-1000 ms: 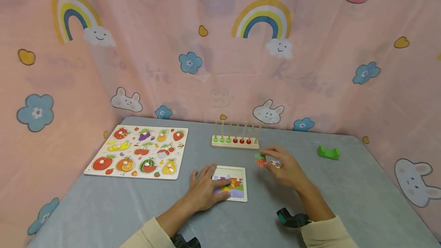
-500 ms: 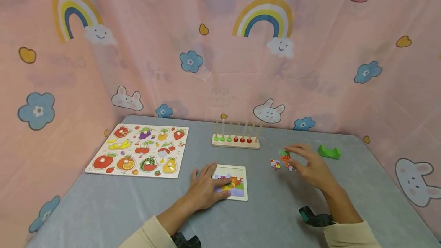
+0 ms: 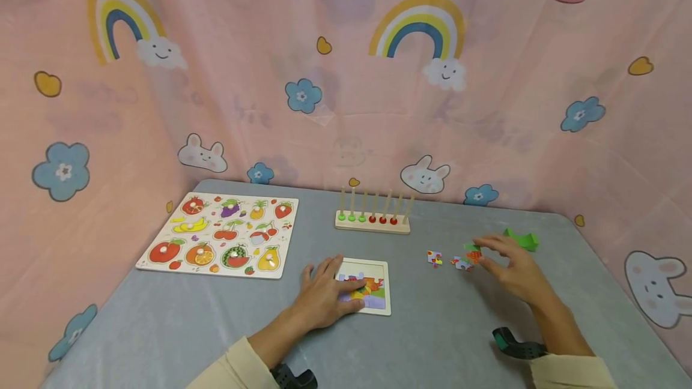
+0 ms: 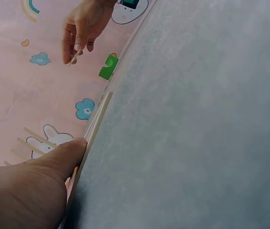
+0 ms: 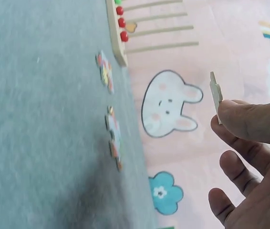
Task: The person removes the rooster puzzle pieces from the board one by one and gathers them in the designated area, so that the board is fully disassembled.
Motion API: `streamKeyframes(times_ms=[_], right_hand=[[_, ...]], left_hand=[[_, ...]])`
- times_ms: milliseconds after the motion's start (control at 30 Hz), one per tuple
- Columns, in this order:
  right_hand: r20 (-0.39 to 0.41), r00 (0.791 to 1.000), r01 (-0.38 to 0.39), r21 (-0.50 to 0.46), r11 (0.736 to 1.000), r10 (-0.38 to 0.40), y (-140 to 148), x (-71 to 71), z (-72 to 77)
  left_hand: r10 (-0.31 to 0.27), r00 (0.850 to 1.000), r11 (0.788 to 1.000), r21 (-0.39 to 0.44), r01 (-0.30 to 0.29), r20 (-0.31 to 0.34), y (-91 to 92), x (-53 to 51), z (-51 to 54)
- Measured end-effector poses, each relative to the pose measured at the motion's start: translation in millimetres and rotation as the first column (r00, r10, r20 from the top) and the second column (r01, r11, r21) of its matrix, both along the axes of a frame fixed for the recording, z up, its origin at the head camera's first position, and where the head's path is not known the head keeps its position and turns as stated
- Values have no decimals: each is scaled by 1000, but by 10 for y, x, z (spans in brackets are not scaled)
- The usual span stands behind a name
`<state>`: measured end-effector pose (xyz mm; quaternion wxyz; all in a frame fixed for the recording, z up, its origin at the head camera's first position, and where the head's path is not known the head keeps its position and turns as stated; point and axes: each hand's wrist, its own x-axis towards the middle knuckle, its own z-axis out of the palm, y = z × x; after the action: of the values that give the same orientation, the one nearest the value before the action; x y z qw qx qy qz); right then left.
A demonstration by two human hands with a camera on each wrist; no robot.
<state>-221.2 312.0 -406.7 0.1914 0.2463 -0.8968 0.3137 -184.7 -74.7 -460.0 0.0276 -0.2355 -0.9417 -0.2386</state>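
Observation:
In the head view, my left hand (image 3: 320,299) lies with spread fingers on a small framed puzzle (image 3: 379,308), its fingertips on the colourful pieces. My right hand (image 3: 516,272) pinches an orange and green puzzle piece (image 3: 473,255) between thumb and fingers, raised above the table. Two loose pieces lie on the table near it: one piece (image 3: 435,258) further left and another (image 3: 461,263) partly behind the held piece. The right wrist view shows the held piece (image 5: 216,93) edge-on at the thumb tip, with the other fingers apart.
A fruit board (image 3: 216,236) lies at the left. A wooden peg stand (image 3: 373,227) with green and red beads stands at the back middle. Behind my right hand is a green curved block (image 3: 523,240). A patterned curtain hangs behind the grey table (image 3: 421,335).
My right hand has moved right with the pinched piece, away from the frame, uncovering the loose pieces on the table. My left hand has stayed on the framed puzzle.

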Motion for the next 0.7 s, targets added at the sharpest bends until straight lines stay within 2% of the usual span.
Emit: streamKeyframes(times_ms=[267,700], right_hand=[[-2,999,48,-7,999,-48,200,-18,-148],[87,984,157,19,987,-158,394,-68,-357]], left_hand=[[-1,1000,1000,-3,1,0,3,-4,-5],[-9,1000,1000,-10,9,-8,-4,-2,-7]])
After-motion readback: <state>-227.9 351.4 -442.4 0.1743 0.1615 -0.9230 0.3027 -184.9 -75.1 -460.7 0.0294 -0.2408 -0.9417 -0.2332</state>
